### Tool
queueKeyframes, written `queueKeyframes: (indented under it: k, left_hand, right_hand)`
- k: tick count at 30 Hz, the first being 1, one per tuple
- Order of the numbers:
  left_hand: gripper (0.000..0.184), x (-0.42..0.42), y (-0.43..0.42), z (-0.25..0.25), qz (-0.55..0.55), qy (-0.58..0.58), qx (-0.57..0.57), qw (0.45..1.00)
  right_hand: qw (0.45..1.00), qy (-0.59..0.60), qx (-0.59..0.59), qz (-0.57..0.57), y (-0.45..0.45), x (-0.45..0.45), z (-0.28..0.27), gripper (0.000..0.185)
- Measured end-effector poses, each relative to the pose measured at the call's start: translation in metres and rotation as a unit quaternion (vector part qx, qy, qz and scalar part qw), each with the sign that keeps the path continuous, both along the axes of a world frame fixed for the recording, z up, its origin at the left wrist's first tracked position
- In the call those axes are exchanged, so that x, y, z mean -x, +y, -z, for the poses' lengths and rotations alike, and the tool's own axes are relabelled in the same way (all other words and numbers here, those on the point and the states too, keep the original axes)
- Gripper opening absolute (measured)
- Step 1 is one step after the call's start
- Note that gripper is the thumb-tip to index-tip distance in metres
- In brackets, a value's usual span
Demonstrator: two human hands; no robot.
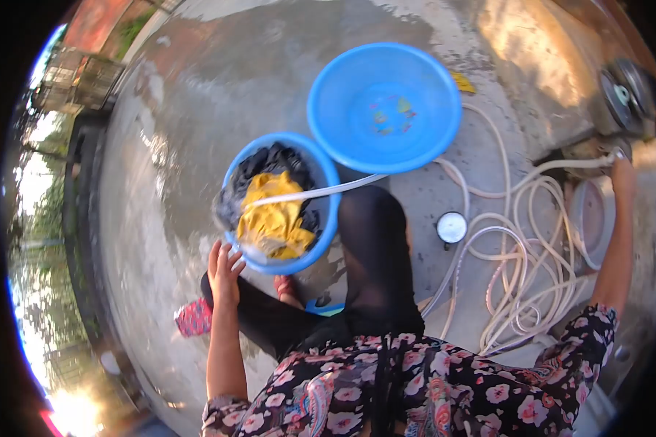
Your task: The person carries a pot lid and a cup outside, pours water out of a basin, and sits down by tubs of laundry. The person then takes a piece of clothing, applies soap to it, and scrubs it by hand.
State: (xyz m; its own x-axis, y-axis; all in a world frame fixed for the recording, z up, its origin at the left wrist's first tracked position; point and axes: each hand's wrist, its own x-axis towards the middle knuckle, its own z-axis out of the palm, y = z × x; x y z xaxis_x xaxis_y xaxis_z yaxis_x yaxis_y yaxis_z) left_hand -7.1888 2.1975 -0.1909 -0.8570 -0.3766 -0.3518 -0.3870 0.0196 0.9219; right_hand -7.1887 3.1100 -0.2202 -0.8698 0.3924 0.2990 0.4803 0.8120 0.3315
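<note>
My left hand (225, 272) is held beside the near left rim of a small blue tub (331, 231), fingers apart and nothing in them. Dark wet clothes (277, 158) and a yellow garment (273, 226) fill that tub. The free end of a pale hose (321, 192) lies over its rim and above the yellow cloth. Far to the right, my right arm is stretched out. My right hand (622, 175) is closed at a metal tap (619, 154), where the hose meets it; its fingers are small and partly hidden.
A larger blue basin (328, 124) with a flower print stands just beyond the tub. Coils of hose (532, 269) cover the floor at right, near a white-topped cup (452, 227) and a pale bowl (592, 218). A red patterned cloth (193, 317) lies at left. The concrete is wet.
</note>
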Motion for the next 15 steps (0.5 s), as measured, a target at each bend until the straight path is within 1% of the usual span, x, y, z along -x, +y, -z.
queueKeyframes:
  k: [1, 2, 3, 4, 6, 8, 10, 12, 14, 15]
  left_hand:
    - [0.049, -0.003, 0.002, -0.003, -0.012, 0.003, -0.006, 1.000]
    - [0.048, -0.005, 0.001, -0.005, -0.016, 0.006, -0.007, 1.000]
    - [0.047, -0.009, -0.001, -0.005, -0.021, 0.009, -0.007, 1.000]
    - [0.047, -0.013, -0.004, -0.003, -0.030, 0.009, -0.017, 0.999]
    - [0.046, -0.023, -0.007, -0.004, -0.051, 0.005, -0.028, 0.998]
    - [0.047, -0.032, -0.012, -0.002, -0.062, 0.007, -0.038, 0.997]
    - [0.047, -0.041, -0.018, -0.003, -0.071, 0.007, -0.048, 0.996]
    - [0.047, -0.045, -0.025, -0.007, -0.073, 0.027, -0.043, 0.996]
    - [0.047, -0.048, -0.038, -0.008, -0.082, 0.033, -0.038, 0.995]
    - [0.047, -0.049, -0.043, -0.008, -0.091, 0.033, -0.039, 0.995]
  right_hand:
    - [0.918, -0.006, 0.350, 0.187, 0.017, 0.013, 0.000, 0.039]
    - [0.789, 0.178, 0.539, 0.237, 0.059, 0.018, 0.032, 0.038]
    - [0.717, 0.278, 0.580, 0.268, 0.058, 0.025, 0.040, 0.038]
    - [0.695, 0.274, 0.588, 0.311, 0.058, 0.034, 0.037, 0.036]
    - [0.651, 0.313, 0.613, 0.320, 0.053, 0.038, 0.029, 0.037]
    - [0.651, 0.334, 0.619, 0.286, 0.041, 0.034, 0.026, 0.038]
    - [0.617, 0.400, 0.617, 0.280, 0.009, 0.033, 0.022, 0.038]
    - [0.624, 0.375, 0.623, 0.285, -0.032, 0.033, 0.015, 0.039]
    - [0.660, 0.384, 0.605, 0.225, -0.093, 0.046, 0.016, 0.037]
    - [0.688, 0.348, 0.621, 0.141, -0.145, 0.052, 0.007, 0.035]
